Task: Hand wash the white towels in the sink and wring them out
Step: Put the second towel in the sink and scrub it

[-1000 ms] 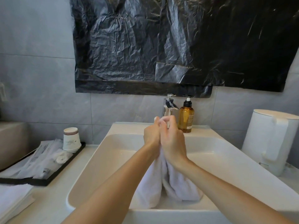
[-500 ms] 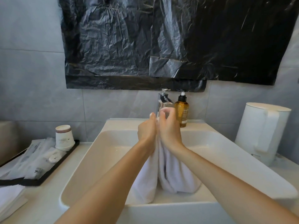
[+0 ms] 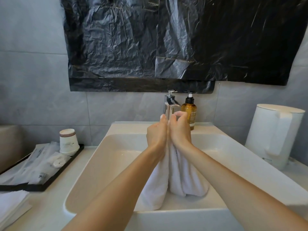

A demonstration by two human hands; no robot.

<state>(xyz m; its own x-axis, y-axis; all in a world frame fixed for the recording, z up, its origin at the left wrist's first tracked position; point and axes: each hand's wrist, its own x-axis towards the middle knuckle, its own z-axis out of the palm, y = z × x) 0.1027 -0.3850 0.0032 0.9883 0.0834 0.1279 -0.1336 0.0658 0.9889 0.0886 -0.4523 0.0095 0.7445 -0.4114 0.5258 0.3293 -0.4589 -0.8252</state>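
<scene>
White terry cloth is what you are holding: the towel hangs in two thick folds from your fists down into the sink, its lower ends resting on the basin near the front wall. Your left hand and right hand are pressed side by side just in front of the tap, the fingers of each curled tight around the bunched top of the cloth; how the fingertips lie on the far side cannot be told from here. Expect it to be soft and limp, with no stiffness to help you, and, if soaked, heavier than it looks. Wet pile should give fair grip, though soap would let it slide. For wringing, treat it as a rope: one fist high, the other lower down the hanging length, twisting against each other over the basin.
</scene>
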